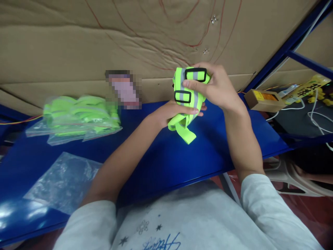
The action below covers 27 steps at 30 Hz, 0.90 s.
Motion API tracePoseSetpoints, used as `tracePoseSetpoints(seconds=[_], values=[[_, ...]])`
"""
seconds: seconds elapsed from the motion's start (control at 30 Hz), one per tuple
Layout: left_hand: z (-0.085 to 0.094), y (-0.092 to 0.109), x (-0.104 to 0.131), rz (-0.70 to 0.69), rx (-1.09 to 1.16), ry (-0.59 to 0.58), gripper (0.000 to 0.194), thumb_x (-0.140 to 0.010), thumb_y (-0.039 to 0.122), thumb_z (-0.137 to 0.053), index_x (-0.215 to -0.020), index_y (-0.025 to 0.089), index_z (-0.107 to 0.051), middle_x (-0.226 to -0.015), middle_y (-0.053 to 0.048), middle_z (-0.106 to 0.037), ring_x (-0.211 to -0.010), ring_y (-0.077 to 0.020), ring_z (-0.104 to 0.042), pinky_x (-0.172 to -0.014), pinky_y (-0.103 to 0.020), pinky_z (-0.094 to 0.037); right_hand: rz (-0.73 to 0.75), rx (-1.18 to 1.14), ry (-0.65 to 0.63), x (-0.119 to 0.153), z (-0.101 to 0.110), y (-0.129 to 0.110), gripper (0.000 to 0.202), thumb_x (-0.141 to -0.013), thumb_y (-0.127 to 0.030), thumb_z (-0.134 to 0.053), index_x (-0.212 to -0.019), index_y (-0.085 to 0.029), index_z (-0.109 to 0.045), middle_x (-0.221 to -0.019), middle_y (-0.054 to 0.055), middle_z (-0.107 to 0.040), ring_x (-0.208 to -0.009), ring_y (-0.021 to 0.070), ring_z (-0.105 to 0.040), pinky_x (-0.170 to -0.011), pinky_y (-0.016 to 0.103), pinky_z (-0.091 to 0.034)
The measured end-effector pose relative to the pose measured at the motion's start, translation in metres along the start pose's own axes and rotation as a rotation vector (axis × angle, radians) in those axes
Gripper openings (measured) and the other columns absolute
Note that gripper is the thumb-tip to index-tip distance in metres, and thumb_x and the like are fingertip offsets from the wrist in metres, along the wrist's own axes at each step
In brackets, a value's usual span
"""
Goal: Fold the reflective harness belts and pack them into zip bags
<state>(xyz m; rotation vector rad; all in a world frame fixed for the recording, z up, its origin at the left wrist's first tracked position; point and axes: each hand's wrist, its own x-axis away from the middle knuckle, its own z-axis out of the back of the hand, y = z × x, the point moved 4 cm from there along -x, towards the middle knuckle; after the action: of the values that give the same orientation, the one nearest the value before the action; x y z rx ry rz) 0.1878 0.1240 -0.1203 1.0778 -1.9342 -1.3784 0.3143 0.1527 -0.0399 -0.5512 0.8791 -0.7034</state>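
Observation:
A folded bundle of neon yellow-green strap (195, 99) with grey reflective stripes and two black buckles is held up above the blue table. My right hand (217, 85) grips its upper right side, thumb across the front between the buckles. My left hand (173, 111) holds the lower part from the left, its fingers closed around the bundle. A loose strap end hangs below my left hand. To the left, several similar neon bundles (80, 114) lie in clear plastic bags. Nearer the front edge rests a flat clear bag (65, 180).
Behind the blue table (166, 166) stands a cardboard panel (65, 52) with red wires. A pixelated phone-like object (125, 89) leans at the back. Further right are an open cardboard box (264, 100), white cables, a yellow package (307, 88) and a pale plastic chair (293, 177).

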Motion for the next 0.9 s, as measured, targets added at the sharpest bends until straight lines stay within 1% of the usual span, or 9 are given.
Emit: tracePoseSetpoints(seconds=[0.1,0.17,0.3,0.4,0.53,0.67,0.73,0.83,0.9], values=[[-0.008,-0.007,0.001,0.100,0.153,-0.098,0.044,-0.069,0.019,-0.090,-0.109,0.012,-0.074,-0.108,-0.013,-0.080,-0.100,-0.0280,-0.077,-0.098,-0.045,-0.060,-0.048,-0.091,-0.015,-0.001,-0.003,0.004,0.041,-0.081,-0.060,-0.082,-0.091,-0.023,-0.068,-0.082,0.001,-0.070,-0.077,0.0182,-0.066,-0.061,0.029,-0.053],[-0.010,-0.005,0.003,0.084,0.136,-0.084,0.040,-0.070,0.018,-0.090,-0.106,0.011,-0.074,-0.099,-0.011,-0.080,-0.093,-0.0258,-0.078,-0.096,-0.044,-0.061,-0.087,-0.176,-0.015,0.000,-0.002,0.004,0.040,-0.080,-0.060,-0.083,-0.089,-0.024,-0.070,-0.083,0.002,-0.073,-0.077,0.0184,-0.068,-0.062,0.030,-0.054],[-0.011,0.009,0.009,0.021,-0.094,-0.023,0.034,-0.069,0.017,-0.091,-0.097,0.010,-0.074,-0.082,-0.005,-0.076,-0.074,-0.0171,-0.072,-0.080,-0.035,-0.062,-0.159,-0.351,-0.029,0.003,0.002,-0.005,0.033,-0.075,-0.054,-0.088,-0.086,-0.025,-0.076,-0.089,0.001,-0.077,-0.079,0.0199,-0.072,-0.063,0.030,-0.058],[-0.009,0.019,0.011,-0.056,-0.264,-0.036,0.024,-0.072,0.019,-0.090,-0.088,0.011,-0.074,-0.075,-0.002,-0.071,-0.066,-0.0119,-0.066,-0.068,-0.026,-0.057,-0.189,-0.436,-0.029,0.005,0.003,-0.010,0.029,-0.076,-0.051,-0.089,-0.085,-0.025,-0.078,-0.092,0.001,-0.079,-0.086,0.0208,-0.075,-0.073,0.031,-0.063],[-0.001,0.022,0.011,-0.073,-0.354,-0.049,0.026,-0.077,0.031,-0.089,-0.082,0.012,-0.072,-0.068,-0.001,-0.066,-0.062,-0.0095,-0.060,-0.063,-0.024,-0.051,-0.208,-0.481,-0.032,0.006,-0.001,-0.012,0.031,-0.075,-0.052,-0.089,-0.086,-0.026,-0.077,-0.093,0.001,-0.079,-0.089,0.0225,-0.075,-0.077,0.034,-0.066],[0.002,0.026,0.012,-0.098,-0.334,-0.039,0.044,-0.068,0.046,-0.095,-0.089,0.013,-0.074,-0.071,-0.002,-0.066,-0.062,-0.0101,-0.059,-0.059,-0.025,-0.048,-0.270,-0.530,-0.050,0.006,-0.008,-0.015,0.031,-0.074,-0.051,-0.088,-0.083,-0.024,-0.076,-0.087,0.002,-0.077,-0.077,0.0204,-0.073,-0.068,0.032,-0.064],[0.001,0.032,0.016,-0.133,-0.379,-0.034,0.044,-0.069,0.047,-0.094,-0.087,0.012,-0.074,-0.072,-0.002,-0.066,-0.061,-0.0094,-0.057,-0.058,-0.024,-0.048,-0.301,-0.589,-0.088,0.007,-0.011,-0.019,0.034,-0.075,-0.056,-0.085,-0.079,-0.025,-0.074,-0.083,0.002,-0.076,-0.073,0.0203,-0.072,-0.068,0.033,-0.064],[-0.001,0.043,0.022,-0.192,-0.493,0.041,0.034,-0.073,0.038,-0.091,-0.082,0.013,-0.071,-0.072,-0.003,-0.067,-0.060,-0.0095,-0.058,-0.057,-0.024,-0.048,-0.262,-0.658,-0.091,0.006,-0.012,-0.027,0.036,-0.076,-0.060,-0.080,-0.079,-0.026,-0.070,-0.090,0.003,-0.076,-0.087,0.0222,-0.075,-0.077,0.033,-0.065],[-0.003,0.046,0.026,-0.184,-0.565,0.058,0.028,-0.075,0.034,-0.089,-0.085,0.013,-0.072,-0.079,-0.004,-0.071,-0.063,-0.0110,-0.062,-0.059,-0.024,-0.050,-0.261,-0.651,-0.120,0.005,-0.015,-0.024,0.038,-0.077,-0.063,-0.077,-0.082,-0.026,-0.068,-0.094,0.003,-0.076,-0.097,0.0238,-0.075,-0.082,0.033,-0.065]])
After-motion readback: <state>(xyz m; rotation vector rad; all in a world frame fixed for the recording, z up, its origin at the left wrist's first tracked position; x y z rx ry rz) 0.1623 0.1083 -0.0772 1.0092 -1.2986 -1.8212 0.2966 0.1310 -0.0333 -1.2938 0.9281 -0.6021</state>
